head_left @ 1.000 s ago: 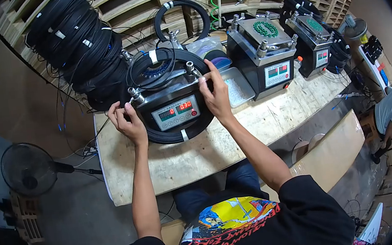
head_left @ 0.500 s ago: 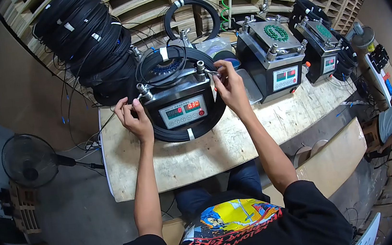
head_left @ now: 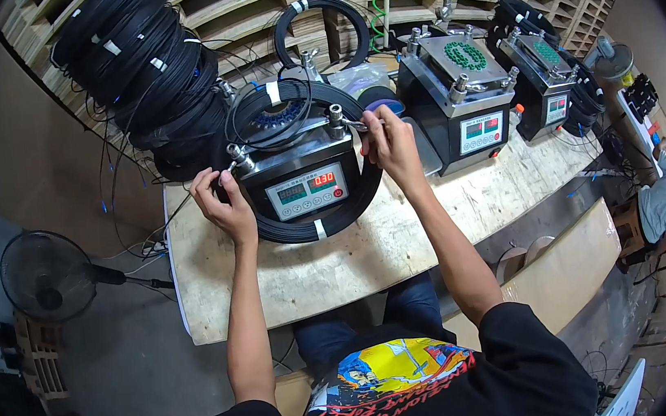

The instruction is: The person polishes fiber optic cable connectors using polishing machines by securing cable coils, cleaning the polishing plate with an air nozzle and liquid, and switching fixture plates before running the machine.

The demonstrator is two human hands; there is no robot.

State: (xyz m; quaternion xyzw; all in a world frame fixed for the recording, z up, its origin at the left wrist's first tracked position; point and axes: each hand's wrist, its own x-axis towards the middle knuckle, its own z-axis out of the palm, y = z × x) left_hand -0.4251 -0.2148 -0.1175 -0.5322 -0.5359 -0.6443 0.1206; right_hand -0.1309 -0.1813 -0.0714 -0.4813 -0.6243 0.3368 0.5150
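A black cable coil (head_left: 320,229) with white tape hangs around the nearest machine (head_left: 308,168), whose lit panel reads 0.30. My left hand (head_left: 224,206) is at the machine's front left corner, its fingers curled at the small metal lever beside the clamp post (head_left: 239,158). At the front right corner, my right hand (head_left: 390,142) has its thumb and fingers closed round the lever of the other clamp post (head_left: 336,121). Blue connectors (head_left: 277,117) show on top of the machine, partly behind the coil's loose loops.
Stacked black coils (head_left: 159,88) rise at the left. Two more machines (head_left: 457,140) (head_left: 549,105) with green rings on top stand to the right on the wooden table (head_left: 219,291). A fan (head_left: 45,276) is at the left; a seated person (head_left: 665,199) is at far right.
The camera view has shifted a little. My right hand has moved from the coil's edge and post to the right lever, fingers now closed. My left hand stays at the left corner.
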